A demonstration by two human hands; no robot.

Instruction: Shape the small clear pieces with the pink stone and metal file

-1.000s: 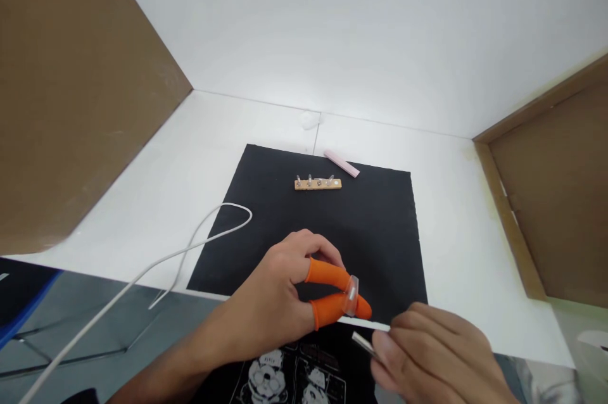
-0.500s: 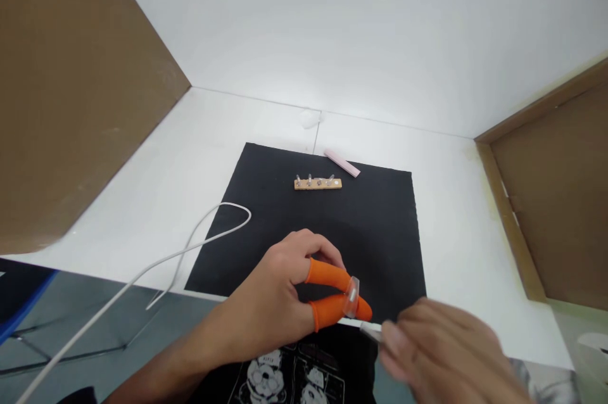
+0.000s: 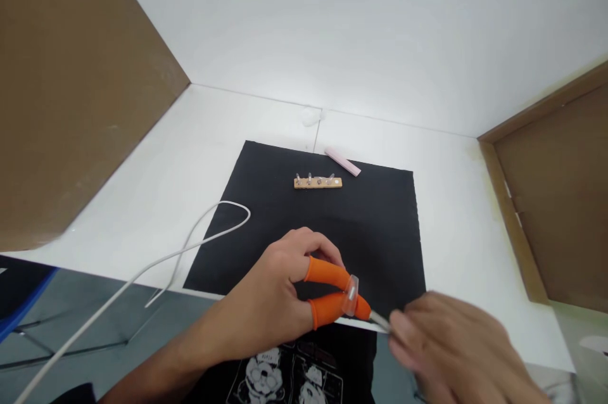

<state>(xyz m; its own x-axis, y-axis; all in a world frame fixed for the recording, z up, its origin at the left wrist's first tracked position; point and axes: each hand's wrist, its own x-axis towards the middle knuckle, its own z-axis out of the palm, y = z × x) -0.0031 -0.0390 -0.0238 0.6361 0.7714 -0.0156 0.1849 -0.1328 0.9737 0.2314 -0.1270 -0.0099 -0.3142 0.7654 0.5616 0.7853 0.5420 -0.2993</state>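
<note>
My left hand [image 3: 280,296] wears orange finger cots [image 3: 327,310] on thumb and index finger. Pinched between these fingertips is a small clear plastic piece [image 3: 351,296]; its exact kind is not plain. My right hand [image 3: 456,347], smeared by motion, has its fingers closed around a thin, greyish metal tool [image 3: 380,321]. The tool's far end meets the left orange fingertips, just below and right of the clear piece. Both hands are at the table's front edge, over the lower border of the black mat [image 3: 370,220].
Farther back on the mat lies a small wooden strip [image 3: 311,183] with several clear pieces on it. A pale pink bar [image 3: 342,161] crosses the mat's back edge. A white cable [image 3: 161,261] loops in from the left. Brown boards [image 3: 85,100] stand at both sides.
The tool's end has come up to the left orange fingertips, where it was slightly lower before. My right hand has shifted a little right. My left hand keeps its pinch.
</note>
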